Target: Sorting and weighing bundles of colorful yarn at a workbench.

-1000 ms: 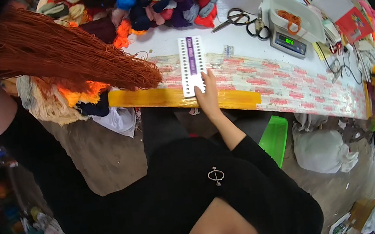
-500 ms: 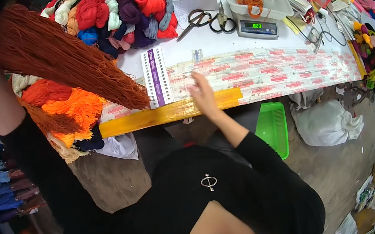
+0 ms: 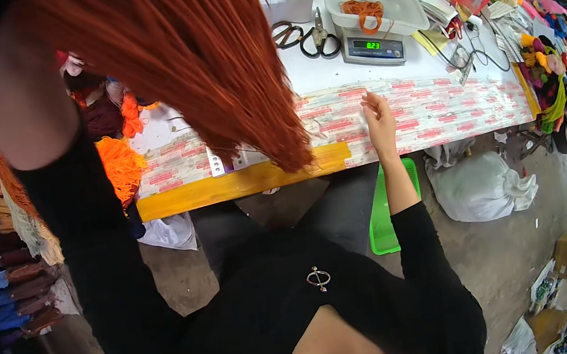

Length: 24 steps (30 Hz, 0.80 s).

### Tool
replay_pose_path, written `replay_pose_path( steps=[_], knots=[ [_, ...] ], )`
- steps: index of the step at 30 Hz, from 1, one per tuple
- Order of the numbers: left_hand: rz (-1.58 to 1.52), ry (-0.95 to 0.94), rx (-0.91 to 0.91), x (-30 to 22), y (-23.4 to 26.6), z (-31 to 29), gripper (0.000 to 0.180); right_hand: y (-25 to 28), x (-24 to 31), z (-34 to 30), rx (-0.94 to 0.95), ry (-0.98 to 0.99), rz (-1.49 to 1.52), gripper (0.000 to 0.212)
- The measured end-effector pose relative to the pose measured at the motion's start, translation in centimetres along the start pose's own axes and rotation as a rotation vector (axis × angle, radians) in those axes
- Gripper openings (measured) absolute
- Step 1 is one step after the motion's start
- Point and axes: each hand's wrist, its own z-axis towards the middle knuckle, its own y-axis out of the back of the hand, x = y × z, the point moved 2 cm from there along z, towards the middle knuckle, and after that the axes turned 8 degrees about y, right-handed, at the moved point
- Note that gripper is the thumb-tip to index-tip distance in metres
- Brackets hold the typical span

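Observation:
A thick skein of rust-red yarn [image 3: 207, 56] hangs in front of me, its loose lower end just over the table's yellow front edge [image 3: 248, 182]. My raised left arm [image 3: 31, 105] holds it up from the upper left; the fingers themselves are hidden. Behind the strands, a white and purple punched card [image 3: 226, 162] shows only at its lower part. My right hand [image 3: 380, 118] is held over the tape-covered front of the table, right of the skein. Its fingers are loosely bent, with nothing in them.
On a digital scale [image 3: 372, 46] sits a clear tray [image 3: 391, 11] with a small orange yarn bundle [image 3: 363, 10]. Black-handled scissors [image 3: 288, 34] and snips [image 3: 321, 43] lie beside it. Orange yarn [image 3: 122, 168] is at the left; a green basket [image 3: 384, 235] stands below the table.
My left arm has swung the skein to the right and nearer, so it now covers most of the punched card and yarn pile. My right hand has moved right, away from the card.

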Motion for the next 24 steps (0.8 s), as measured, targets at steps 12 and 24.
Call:
replay_pose_path(
  steps=[12, 24],
  knots=[
    [-0.531, 0.487, -0.168, 26.2, -1.8, -10.9, 0.029, -0.7, 3.2, 13.4, 0.086, 0.191, -0.368, 0.04],
    [-0.539, 0.483, -0.057, 24.8, -3.6, -11.4, 0.033, -1.8, 0.8, 4.7, 0.793, 0.385, -0.788, 0.013]
  ],
)
